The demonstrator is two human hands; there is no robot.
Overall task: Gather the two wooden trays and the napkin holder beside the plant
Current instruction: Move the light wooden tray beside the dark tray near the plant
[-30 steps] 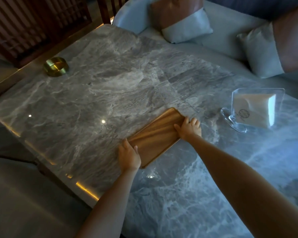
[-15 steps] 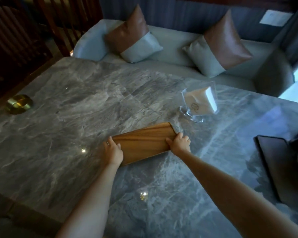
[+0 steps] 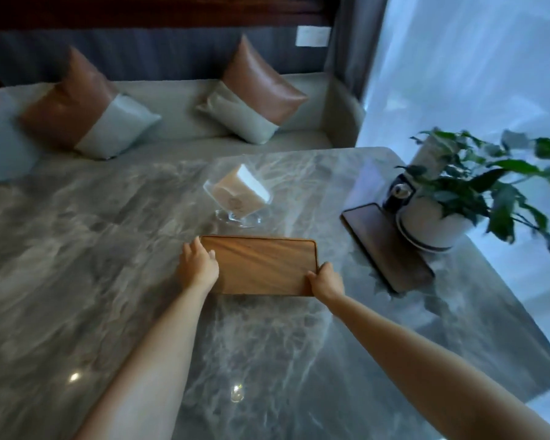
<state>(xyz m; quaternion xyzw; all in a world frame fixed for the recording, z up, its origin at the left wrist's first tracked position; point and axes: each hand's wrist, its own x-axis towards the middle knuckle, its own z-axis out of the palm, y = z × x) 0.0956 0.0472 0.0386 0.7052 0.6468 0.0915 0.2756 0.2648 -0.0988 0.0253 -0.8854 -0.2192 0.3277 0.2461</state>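
A light-brown rectangular wooden tray [image 3: 261, 265] lies flat near the middle of the grey veined marble table [image 3: 77, 249], held at both short ends. The left hand [image 3: 198, 265] grips its 9 o'clock end, fingers curled over the rim; the right hand [image 3: 326, 281] clasps the corner at about 4 o'clock, thumb on top and fingers wrapped under the edge. Just beyond the tray, at 12 o'clock, stands a clear acrylic napkin holder [image 3: 239, 193] filled with pale folded napkins, tilted in this view, apart from the tray but close to it. At 2 o'clock from the tray a second, darker brown wooden tray [image 3: 386, 246] lies at an angle, its far end just beside a white round pot [image 3: 429, 222] holding a green leafy plant [image 3: 477, 185]. A small dark object [image 3: 399, 193] sits against the pot, too blurred to identify. Bare marble separates the held tray from the dark one; nothing stands between them. Behind the table, at 11 and 12 o'clock, a pale upholstered bench [image 3: 178, 106] carries two brown-and-grey cushions [image 3: 86, 106]. A sheer white curtain [image 3: 473, 68] fills the 1 to 3 o'clock side.
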